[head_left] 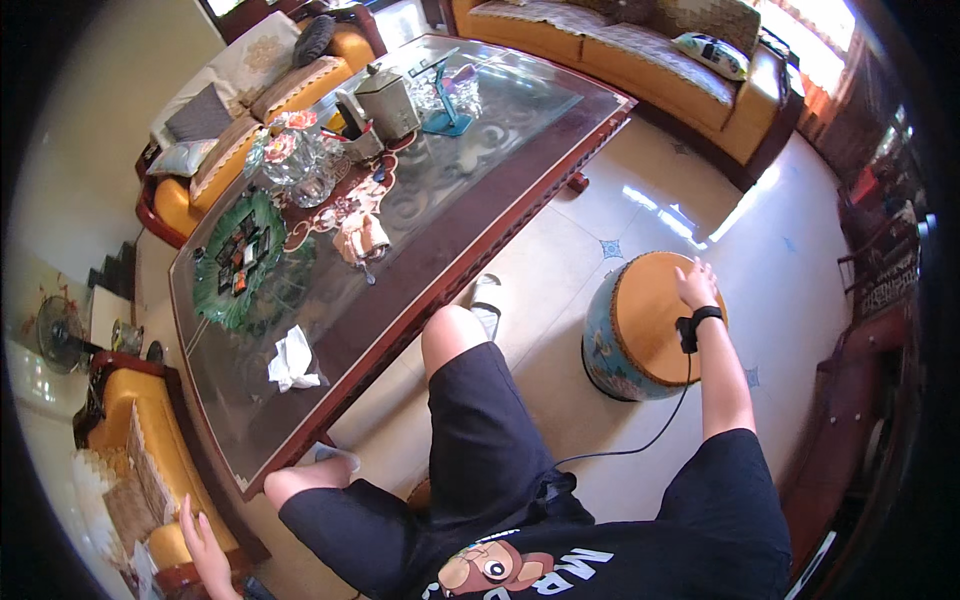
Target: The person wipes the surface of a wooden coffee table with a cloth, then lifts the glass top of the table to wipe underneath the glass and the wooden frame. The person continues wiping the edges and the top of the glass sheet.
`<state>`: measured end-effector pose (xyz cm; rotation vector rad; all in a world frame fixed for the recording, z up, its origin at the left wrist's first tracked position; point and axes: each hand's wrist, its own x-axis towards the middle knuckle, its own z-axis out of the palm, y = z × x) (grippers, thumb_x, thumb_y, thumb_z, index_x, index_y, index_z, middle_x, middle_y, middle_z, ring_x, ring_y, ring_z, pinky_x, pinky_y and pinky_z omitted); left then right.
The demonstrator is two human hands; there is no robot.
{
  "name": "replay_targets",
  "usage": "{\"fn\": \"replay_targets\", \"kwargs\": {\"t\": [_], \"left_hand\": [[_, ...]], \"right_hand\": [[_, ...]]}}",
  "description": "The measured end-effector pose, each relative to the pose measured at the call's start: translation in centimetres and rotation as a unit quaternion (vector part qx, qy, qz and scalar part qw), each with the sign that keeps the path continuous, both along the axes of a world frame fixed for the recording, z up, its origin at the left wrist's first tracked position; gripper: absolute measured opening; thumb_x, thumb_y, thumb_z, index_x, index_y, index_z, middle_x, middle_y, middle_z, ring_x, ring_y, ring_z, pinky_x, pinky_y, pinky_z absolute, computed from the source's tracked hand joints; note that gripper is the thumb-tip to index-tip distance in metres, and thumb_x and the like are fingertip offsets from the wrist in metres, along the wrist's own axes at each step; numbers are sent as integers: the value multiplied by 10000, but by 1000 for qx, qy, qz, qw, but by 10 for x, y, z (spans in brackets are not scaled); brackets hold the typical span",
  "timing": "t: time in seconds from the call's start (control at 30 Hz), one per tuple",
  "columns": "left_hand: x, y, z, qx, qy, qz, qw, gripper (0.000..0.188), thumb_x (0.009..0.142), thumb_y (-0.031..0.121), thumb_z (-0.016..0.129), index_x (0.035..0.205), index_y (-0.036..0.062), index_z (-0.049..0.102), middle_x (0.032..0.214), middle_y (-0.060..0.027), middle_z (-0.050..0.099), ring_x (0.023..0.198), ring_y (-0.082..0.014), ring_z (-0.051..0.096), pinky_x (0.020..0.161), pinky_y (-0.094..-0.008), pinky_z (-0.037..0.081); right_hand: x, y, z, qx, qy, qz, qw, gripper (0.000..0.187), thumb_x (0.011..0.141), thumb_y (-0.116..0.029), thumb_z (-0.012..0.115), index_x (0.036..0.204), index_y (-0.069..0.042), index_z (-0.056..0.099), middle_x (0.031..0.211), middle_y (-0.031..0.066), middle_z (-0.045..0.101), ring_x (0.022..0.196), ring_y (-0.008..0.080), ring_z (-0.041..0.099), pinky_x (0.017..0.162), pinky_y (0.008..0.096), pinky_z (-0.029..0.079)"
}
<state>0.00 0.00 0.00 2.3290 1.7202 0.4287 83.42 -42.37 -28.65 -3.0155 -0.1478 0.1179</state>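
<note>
Had grasped nothing yet: spread the right hand (697, 284) loosely over the stool (650, 310) on the floor (545, 375), could not tell if touching; held the left hand (204, 548) unclenched near the armchair (155, 455).

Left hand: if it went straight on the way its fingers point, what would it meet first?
Probably the yellow armchair, which lies just beyond the fingertips of the left hand in the picture. The hand's height is unclear in this single view, so it might pass above.
</note>
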Motion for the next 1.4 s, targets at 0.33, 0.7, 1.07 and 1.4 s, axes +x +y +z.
{"fn": "replay_targets", "kwargs": {"t": [0.33, 0.7, 1.07, 1.4], "left_hand": [[75, -44, 33, -9, 40, 20, 999, 432, 1080, 208, 457, 1462, 8, 470, 1519, -169, 472, 1438, -305, 401, 1208, -390, 266], [90, -18, 5, -18, 40, -26, 999, 420, 1060, 187, 500, 1439, 7, 499, 1496, -172, 495, 1413, -305, 436, 1194, -382, 300], [178, 29, -46, -55, 20, -149, 987, 431, 1021, 219, 565, 1403, 19, 543, 1467, -215, 517, 1375, -359, 482, 1148, -398, 370], [277, 68, -126, -81, 2, -265, 961, 523, 955, 206, 640, 1426, 27, 499, 1477, -238, 473, 1355, -399, 470, 1138, -425, 389]], "right_hand": [[72, -43, -80, 33, 141, -116, 983, 814, 929, -719, 442, 1588, -261, 306, 1651, 97, 279, 1519, 401, 226, 1193, 665, 156], [29, -41, -59, -66, 68, -45, 994, 841, 910, -773, 421, 1566, -254, 329, 1597, 128, 346, 1435, 443, 354, 1097, 664, 345], [-114, 26, -29, -74, 71, 60, 993, 824, 921, -734, 471, 1535, -194, 371, 1555, 156, 401, 1402, 441, 389, 1051, 642, 385], [-116, 12, -53, -18, -76, 139, 987, 708, 908, -574, 617, 1375, -56, 497, 1217, 231, 556, 1165, 441, 489, 1012, 522, 392]]}}
